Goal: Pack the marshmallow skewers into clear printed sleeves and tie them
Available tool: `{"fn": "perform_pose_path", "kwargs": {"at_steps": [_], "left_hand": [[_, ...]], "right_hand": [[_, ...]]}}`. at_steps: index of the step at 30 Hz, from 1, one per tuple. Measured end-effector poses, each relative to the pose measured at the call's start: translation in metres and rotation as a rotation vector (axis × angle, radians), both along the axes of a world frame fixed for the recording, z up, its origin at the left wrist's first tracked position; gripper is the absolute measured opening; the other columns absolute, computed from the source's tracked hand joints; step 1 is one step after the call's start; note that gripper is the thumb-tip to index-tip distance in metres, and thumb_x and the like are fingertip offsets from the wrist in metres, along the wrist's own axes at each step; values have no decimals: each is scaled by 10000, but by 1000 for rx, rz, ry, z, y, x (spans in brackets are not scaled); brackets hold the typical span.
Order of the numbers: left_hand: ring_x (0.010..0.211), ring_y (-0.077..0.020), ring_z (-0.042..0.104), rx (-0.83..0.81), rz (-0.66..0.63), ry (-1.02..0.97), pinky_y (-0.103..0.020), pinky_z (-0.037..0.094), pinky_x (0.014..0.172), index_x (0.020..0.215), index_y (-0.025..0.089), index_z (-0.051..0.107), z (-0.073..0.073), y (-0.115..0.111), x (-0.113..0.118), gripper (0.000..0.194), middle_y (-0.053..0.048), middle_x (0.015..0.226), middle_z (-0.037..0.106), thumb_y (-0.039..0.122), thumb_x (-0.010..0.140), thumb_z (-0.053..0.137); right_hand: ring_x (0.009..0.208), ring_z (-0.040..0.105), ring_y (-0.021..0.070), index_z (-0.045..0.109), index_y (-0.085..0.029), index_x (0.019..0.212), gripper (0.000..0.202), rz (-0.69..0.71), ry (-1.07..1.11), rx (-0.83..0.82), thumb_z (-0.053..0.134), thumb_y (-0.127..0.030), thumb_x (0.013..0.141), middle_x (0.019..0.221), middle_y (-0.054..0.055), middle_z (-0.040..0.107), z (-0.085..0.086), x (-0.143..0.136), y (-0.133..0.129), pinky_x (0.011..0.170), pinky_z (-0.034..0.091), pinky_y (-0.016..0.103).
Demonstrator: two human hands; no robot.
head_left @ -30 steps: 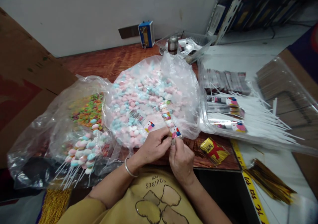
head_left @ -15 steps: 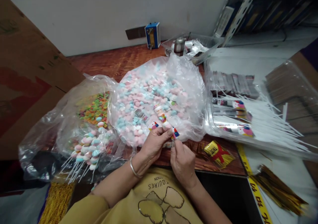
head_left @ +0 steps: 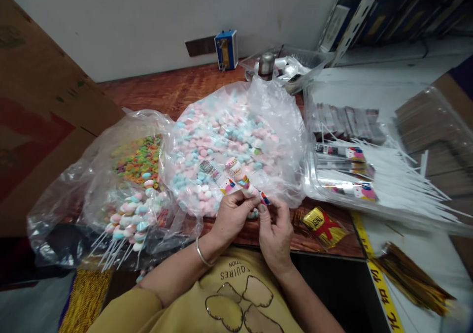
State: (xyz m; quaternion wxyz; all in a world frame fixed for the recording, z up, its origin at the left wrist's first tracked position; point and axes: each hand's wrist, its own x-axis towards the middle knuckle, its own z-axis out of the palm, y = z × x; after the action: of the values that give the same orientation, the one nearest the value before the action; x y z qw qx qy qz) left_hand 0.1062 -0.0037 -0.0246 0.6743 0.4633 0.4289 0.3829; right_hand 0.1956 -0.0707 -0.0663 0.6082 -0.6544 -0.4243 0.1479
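My left hand [head_left: 232, 217] is closed in a pinch on a marshmallow skewer [head_left: 242, 179] inside a clear printed sleeve. Pink, white and coloured pieces show through the sleeve, and its upper end points away from me. At the sleeve's lower, coloured end, my right hand [head_left: 275, 234] pinches with thumb and fingers; its exact grip is partly hidden. Just beyond, a flat printed sleeve [head_left: 218, 176] lies on a large clear bag of pink and blue marshmallows [head_left: 232, 121]. Several finished-looking marshmallow skewers [head_left: 133, 217] lie in a heap to the left, white sticks toward me.
A bag of colourful rings [head_left: 138, 158] is at left, beside a cardboard box [head_left: 37, 126]. At right, a clear tray [head_left: 312, 195] holds white sticks and printed sleeves. A yellow twist-tie packet [head_left: 325, 227] lies near the table edge; loose gold ties [head_left: 414, 279] are farther right.
My right hand has shifted slightly up and right, its fingers now higher along the sleeve's lower end. The wrapped skewer has tilted a little to the left.
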Motion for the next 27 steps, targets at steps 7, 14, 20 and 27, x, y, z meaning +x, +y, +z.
{"fn": "perform_pose_path", "kwargs": {"at_steps": [7, 14, 20, 27], "left_hand": [[634, -127, 566, 52, -29, 99, -252, 474, 639, 741, 161, 768, -5, -4, -2, 299, -8, 659, 660, 456, 780, 797], [922, -188, 658, 147, -43, 44, -290, 530, 815, 897, 220, 823, -18, -4, -6, 257, -66, 1068, 731, 460, 824, 770], [1039, -278, 678, -76, -229, -101, -356, 557, 848, 684, 163, 765, -19, 4, -18, 399, -141, 1090, 751, 550, 676, 867], [798, -225, 722, -146, -213, -130, -384, 606, 745, 684, 181, 758, -2, 5, -26, 307, -98, 1007, 779, 446, 659, 911]], "right_hand": [[827, 659, 187, 624, -219, 993, 80, -17, -56, 78, 553, -254, 989, 893, 43, 685, 1, 6, -1, 772, 556, 334], [447, 369, 77, 575, -229, 943, 224, 380, 838, -57, 647, -441, 930, 622, -81, 451, 16, 7, 3, 414, 322, 208], [402, 254, 27, 576, -215, 952, 338, 760, 1360, -194, 814, -385, 781, 581, -120, 416, 27, 14, 6, 385, 202, 153], [459, 434, 76, 597, -229, 912, 335, 697, 1097, -250, 751, -510, 814, 648, -75, 527, 18, 14, -2, 438, 356, 203]]}}
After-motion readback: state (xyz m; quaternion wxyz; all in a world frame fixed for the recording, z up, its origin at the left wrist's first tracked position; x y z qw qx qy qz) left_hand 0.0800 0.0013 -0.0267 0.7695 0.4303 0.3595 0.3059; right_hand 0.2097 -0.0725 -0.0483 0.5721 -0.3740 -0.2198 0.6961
